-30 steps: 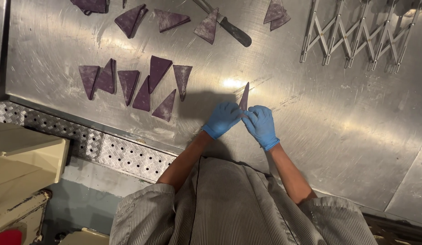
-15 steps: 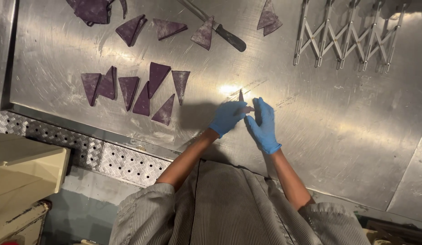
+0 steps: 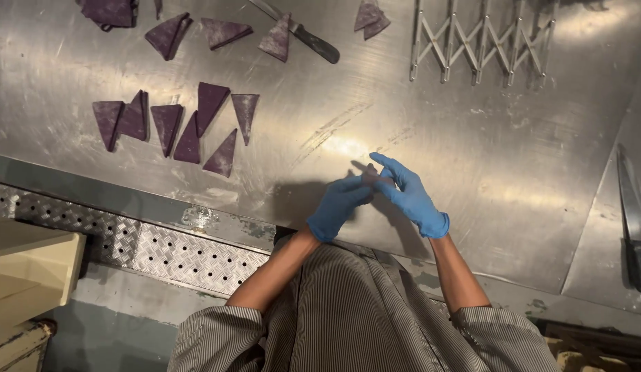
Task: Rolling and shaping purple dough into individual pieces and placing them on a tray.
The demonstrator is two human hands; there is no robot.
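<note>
- Head view: left hand (image 3: 339,207) and right hand (image 3: 408,195), both in blue gloves, meet fingertip to fingertip above the steel tabletop (image 3: 472,151).
- Both pinch a small purple dough piece (image 3: 369,173), mostly hidden between fingers.
- Purple dough triangles (image 3: 186,127) lie well apart, upper left.
- Knife (image 3: 303,34) rests beyond.

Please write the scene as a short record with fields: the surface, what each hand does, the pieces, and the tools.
surface: steel table
left hand: blue glove, fingertips meet the right hand
right hand: blue glove, fingers spread
held thing: hidden between the hands, cannot tell
purple triangles: group at the left, more along the far edge
knife: far side, dark handle
expanding cutter: far right
second knife: right edge
</note>
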